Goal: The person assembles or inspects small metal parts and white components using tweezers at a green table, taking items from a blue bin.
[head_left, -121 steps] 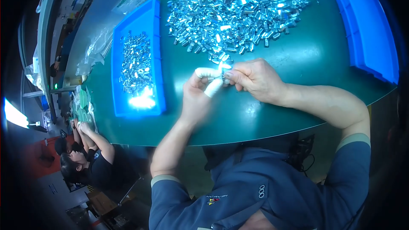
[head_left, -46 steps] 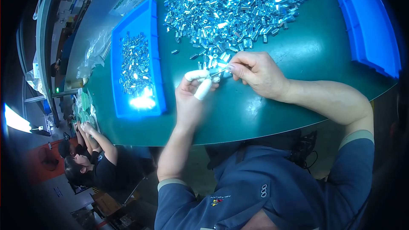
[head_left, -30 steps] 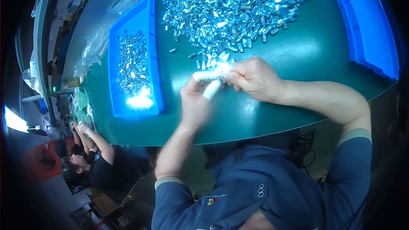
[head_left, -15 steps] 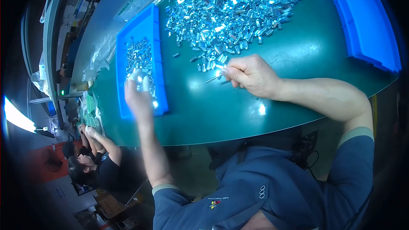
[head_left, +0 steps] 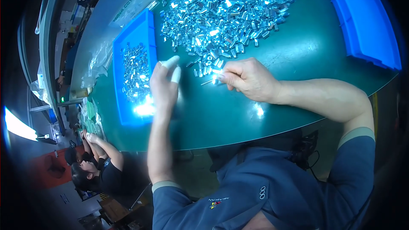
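My right hand [head_left: 253, 81] pinches a thin metal rod [head_left: 206, 83], which points left just above the green tabletop. Right below the near edge of a big heap of small shiny metal pieces [head_left: 226, 17] is where that hand stays. My left hand [head_left: 165, 83] is between the blue tray and the rod, with white covers on its fingertips. Its thumb and fingers are apart, and nothing shows between them. The blue tray [head_left: 152, 38] on the left holds many more of the small metal pieces [head_left: 136, 66].
A second blue tray [head_left: 362, 21] stands at the right edge of the green table [head_left: 298, 55]. Clear plastic bags [head_left: 100, 61] lie beyond the left tray. Farther left, a metal frame post [head_left: 47, 59] rises, and other people [head_left: 100, 166] sit along the table.
My left hand has left the blue tray and moved right, toward the rod. My right hand keeps its grip on the rod and has barely shifted.
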Demonstrator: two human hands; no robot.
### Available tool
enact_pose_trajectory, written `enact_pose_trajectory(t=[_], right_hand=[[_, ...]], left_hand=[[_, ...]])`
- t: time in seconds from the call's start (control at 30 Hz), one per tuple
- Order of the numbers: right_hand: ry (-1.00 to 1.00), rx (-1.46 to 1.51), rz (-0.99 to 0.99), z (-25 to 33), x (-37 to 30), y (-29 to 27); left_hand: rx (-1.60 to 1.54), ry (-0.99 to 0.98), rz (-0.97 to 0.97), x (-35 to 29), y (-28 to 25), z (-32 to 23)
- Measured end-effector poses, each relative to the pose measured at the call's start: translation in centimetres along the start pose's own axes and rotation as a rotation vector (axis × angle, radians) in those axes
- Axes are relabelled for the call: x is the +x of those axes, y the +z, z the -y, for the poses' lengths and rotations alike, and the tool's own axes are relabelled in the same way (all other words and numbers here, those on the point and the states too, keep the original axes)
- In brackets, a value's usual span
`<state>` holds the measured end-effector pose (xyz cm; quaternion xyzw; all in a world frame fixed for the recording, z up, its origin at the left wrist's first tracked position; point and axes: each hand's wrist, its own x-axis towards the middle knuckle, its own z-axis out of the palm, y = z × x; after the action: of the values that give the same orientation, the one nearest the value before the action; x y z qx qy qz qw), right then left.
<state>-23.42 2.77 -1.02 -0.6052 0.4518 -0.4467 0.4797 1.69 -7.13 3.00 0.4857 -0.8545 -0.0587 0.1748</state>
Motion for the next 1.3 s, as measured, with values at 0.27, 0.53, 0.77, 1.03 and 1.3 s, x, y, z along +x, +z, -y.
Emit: enact_pose_trajectory(t=[0.27,0.53,0.77,1.03,1.3], right_hand=[[0.016,0.091,-0.071,0.6,0.0,0.3],[0.049,0.12,-0.081,0.6,-0.1,0.2],[0.061,0.117,-0.037,1.0,-0.1,-0.1],[-0.017,0.042,-0.009,0.6,-0.2,0.0],[-0.049,0.049,-0.079,0.7,-0.3,0.2]], left_hand=[[-1.248,-0.427,-0.043,-3.9,1.7,-3.0],[-1.316,-0.46,0.017,-4.9,2.4,-4.1],[-1.357,-0.455,-0.008,-5.5,3.1,-4.5],[-1.301,-0.406,0.015,-5.7,3.4,-5.1],[-1.27,-0.348,0.095,-5.9,3.4,-5.7]])
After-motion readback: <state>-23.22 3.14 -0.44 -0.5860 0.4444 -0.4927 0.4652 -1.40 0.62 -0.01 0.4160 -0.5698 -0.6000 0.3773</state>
